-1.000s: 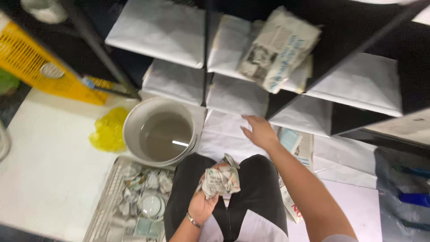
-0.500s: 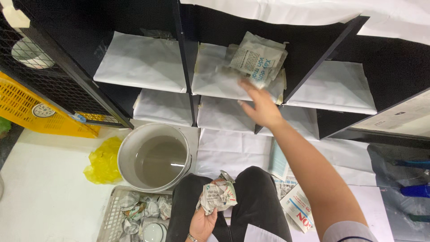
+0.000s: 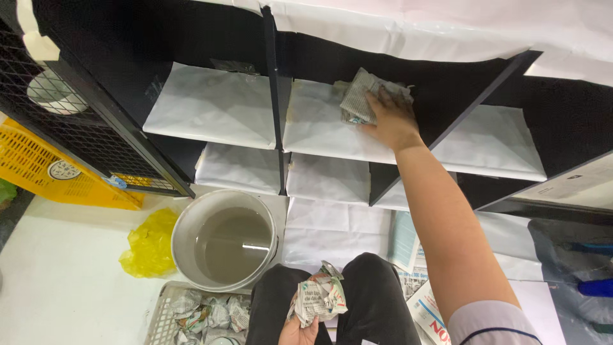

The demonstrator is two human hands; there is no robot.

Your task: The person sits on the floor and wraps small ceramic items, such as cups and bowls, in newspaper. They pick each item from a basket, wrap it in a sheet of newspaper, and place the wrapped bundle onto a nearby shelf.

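- Head view: right hand (image 3: 391, 118) is stretched out to the upper middle shelf (image 3: 319, 137) of a dark rack, palm down and pressed on a newspaper bundle (image 3: 357, 102). The fingers lie over its right side; whether they grip it or only rest on it cannot be told.
- Left hand (image 3: 299, 331) sits low at the frame bottom, between the person's knees, closed around a crumpled newspaper wad (image 3: 319, 299) that stands up out of the fist.
- The two hands are well apart: one on the shelf, one at the lap.
- Shelf boards are lined with white paper.
- On the floor left of the knees stands a grey bucket (image 3: 225, 239) holding murky water. Just below it is a wire basket (image 3: 167, 313) with more paper-wrapped pieces.
- A yellow plastic bag (image 3: 148, 244) lies beside the bucket, and a yellow crate (image 3: 45, 169) sits farther left.
- Loose newspaper sheets (image 3: 415, 281) lie on the floor under the right arm.
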